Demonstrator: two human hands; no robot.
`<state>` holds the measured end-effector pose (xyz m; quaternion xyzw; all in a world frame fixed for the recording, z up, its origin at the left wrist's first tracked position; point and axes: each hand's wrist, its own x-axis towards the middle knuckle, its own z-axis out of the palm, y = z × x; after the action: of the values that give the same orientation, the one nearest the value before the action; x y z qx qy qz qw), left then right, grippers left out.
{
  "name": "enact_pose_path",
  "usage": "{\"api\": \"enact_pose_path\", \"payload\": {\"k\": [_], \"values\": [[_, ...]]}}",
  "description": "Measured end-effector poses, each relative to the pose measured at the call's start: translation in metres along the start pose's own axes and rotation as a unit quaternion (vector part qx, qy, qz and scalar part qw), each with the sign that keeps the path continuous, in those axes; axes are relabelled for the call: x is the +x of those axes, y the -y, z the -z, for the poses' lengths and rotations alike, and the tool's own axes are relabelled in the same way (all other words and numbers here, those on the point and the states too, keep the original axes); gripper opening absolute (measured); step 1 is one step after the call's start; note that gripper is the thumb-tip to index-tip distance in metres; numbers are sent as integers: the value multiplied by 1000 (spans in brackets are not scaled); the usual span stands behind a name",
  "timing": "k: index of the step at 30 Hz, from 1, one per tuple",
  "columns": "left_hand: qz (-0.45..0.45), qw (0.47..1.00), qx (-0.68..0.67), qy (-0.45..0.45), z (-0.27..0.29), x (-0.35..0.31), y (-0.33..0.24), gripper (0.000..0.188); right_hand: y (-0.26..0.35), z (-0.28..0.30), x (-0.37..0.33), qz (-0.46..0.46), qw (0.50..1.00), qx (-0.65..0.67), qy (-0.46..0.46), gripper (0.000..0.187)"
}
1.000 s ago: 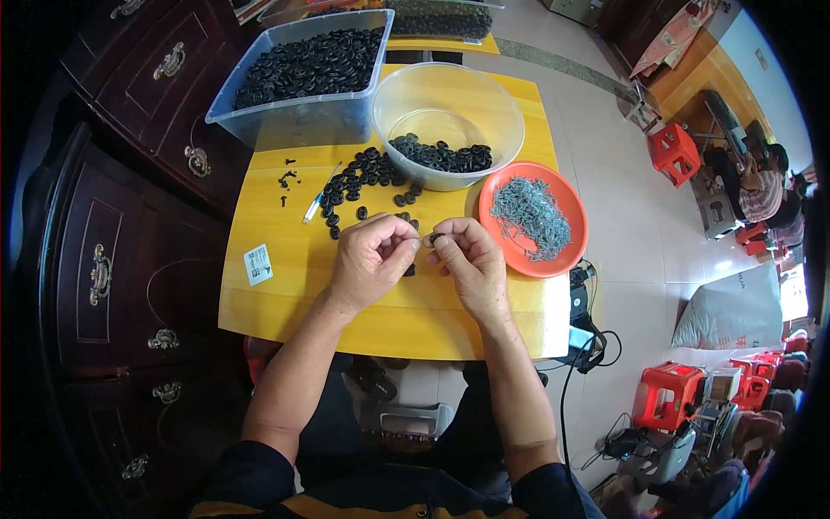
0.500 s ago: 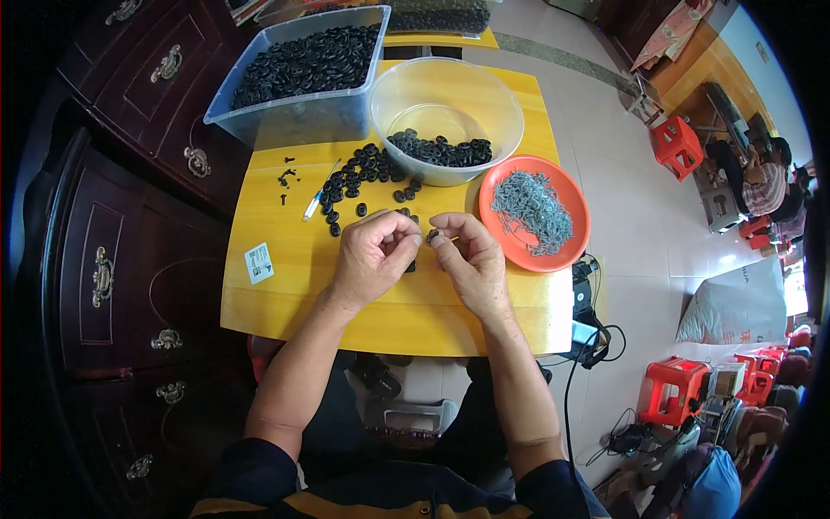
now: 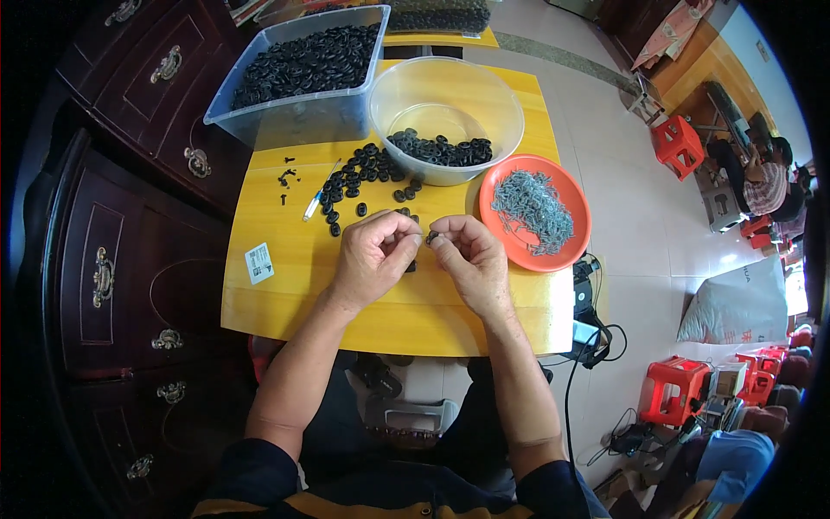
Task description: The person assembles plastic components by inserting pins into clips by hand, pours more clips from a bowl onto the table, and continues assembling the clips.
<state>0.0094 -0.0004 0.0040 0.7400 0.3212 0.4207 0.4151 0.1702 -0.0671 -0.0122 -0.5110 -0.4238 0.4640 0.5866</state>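
Thumb and forefinger of the right hand [image 3: 471, 259] clamped on a small black part [image 3: 431, 236], held above the desk [image 3: 285, 303]; left hand [image 3: 376, 253] with thumb and fingertips together, whether anything is pinched there cannot tell. Key relation: black part lies just to the right of the left fingertips, roughly level with them; touching or slightly apart, cannot tell; its long axis too small to read. Orange plate [image 3: 575, 197] of gray metal pieces [image 3: 532, 212] sits beyond and right, right hand nearer; loose black parts [image 3: 353, 177] lie ahead, by the clear bowl [image 3: 398, 95]
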Motion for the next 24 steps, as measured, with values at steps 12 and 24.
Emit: {"api": "enact_pose_path", "payload": {"k": [12, 24], "values": [[-15, 1000, -4, 0, 0, 1, -3, 5, -2, 1, 2, -2, 1000, -8, 0, 16], [-5, 1000, 8, -4, -2, 0, -5, 6, -1, -4, -2, 31, 996, -80, -26, 14]]}}
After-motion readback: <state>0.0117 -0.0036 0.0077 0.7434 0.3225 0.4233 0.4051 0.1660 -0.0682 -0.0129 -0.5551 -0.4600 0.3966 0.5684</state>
